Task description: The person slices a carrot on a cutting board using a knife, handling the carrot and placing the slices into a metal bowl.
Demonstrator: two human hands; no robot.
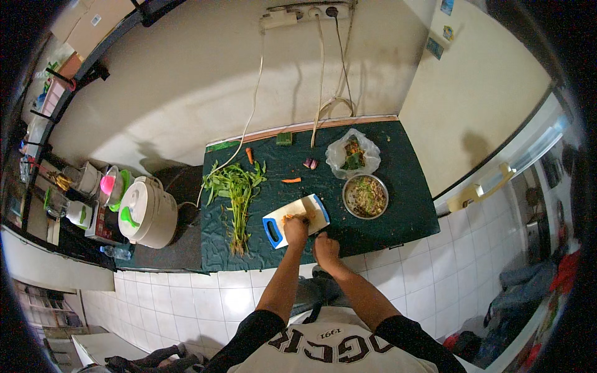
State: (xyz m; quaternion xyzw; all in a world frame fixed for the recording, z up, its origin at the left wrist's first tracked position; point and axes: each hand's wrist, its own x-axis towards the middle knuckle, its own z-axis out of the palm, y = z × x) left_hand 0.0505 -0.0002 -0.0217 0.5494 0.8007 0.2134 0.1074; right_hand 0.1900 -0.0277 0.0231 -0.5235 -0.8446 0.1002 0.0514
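Note:
A white cutting board (302, 208) with blue ends lies at a slant near the table's front edge. On it, my left hand (296, 231) is curled over orange carrot pieces (288, 217), which show at its fingertips. My right hand (326, 249) is bent into a fist just off the board's near right corner. Something small and dark shows by its fingers, too unclear to name. A strip of carrot (291, 180) lies beyond the board. Farther back are a carrot stub (249, 155) and two purple shallots (310, 163).
Left of the board lies a bunch of leafy greens (239, 205) with roots. To the right stand a metal bowl (365, 196) of chopped food and a plastic bag (353, 154) of scraps. A white rice cooker (148, 212) sits at far left. Cords (319, 84) hang down the wall.

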